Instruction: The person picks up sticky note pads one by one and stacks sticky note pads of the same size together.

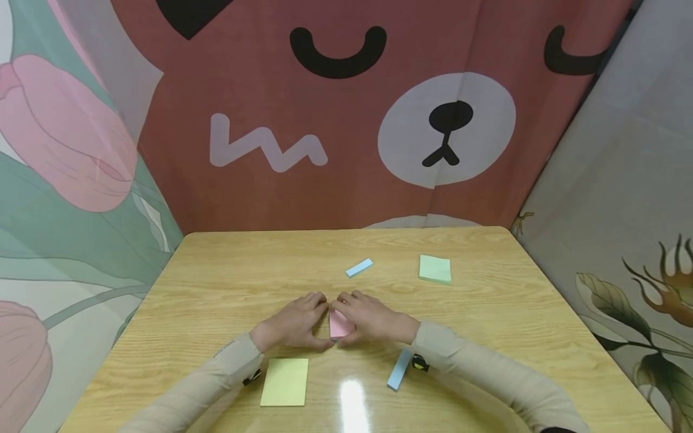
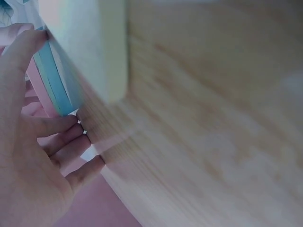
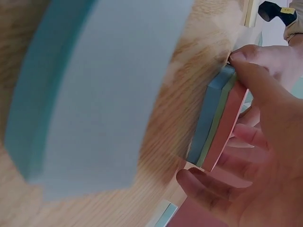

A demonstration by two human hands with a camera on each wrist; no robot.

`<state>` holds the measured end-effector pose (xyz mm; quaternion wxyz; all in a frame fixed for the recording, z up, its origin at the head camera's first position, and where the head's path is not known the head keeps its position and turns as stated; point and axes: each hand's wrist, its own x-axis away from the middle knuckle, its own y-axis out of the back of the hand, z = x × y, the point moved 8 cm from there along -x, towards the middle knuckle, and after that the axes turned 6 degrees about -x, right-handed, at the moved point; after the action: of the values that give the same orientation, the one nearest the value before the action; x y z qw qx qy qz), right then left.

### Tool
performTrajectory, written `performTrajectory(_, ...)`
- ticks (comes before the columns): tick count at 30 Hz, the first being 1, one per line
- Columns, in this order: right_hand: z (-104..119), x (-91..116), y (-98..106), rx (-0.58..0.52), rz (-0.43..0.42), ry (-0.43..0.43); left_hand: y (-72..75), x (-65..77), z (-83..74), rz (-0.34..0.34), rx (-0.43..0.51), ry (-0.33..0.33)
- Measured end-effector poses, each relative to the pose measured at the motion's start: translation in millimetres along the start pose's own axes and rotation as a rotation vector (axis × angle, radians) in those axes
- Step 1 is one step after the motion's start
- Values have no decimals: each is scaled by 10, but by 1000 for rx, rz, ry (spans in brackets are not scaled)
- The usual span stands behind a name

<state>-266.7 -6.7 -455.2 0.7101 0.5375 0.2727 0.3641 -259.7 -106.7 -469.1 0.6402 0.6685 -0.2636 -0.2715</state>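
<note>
Between my two hands sits a small stack of sticky note pads (image 1: 339, 325), a pink one on top. The right wrist view shows its layers edge-on: a blue pad (image 3: 210, 118) against the table, a thin green pad (image 3: 218, 120) in the middle and the pink pad (image 3: 227, 125) above. My right hand (image 1: 376, 320) grips the stack, thumb at the near end and fingers toward the far end. From the other side my left hand (image 1: 295, 322) holds its near and far corners with thumb and fingertips. Fingers partly cover the pink top.
On the wooden table (image 1: 216, 270) a yellow sticky note pad (image 1: 284, 383) lies near my left forearm. A narrow blue pad (image 1: 399, 369) is beside my right wrist, another narrow blue pad (image 1: 359, 267) lies farther back, and a light green pad (image 1: 435, 269) rests at the back right.
</note>
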Motion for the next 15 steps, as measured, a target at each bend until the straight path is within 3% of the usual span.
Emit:
performTrajectory(9,-8,50,36,-38,-6,2,-11,-3,6,30,-10,9)
performTrajectory(15,-14,61,81,11,-19,27,-34,-11,18,37,-15,10)
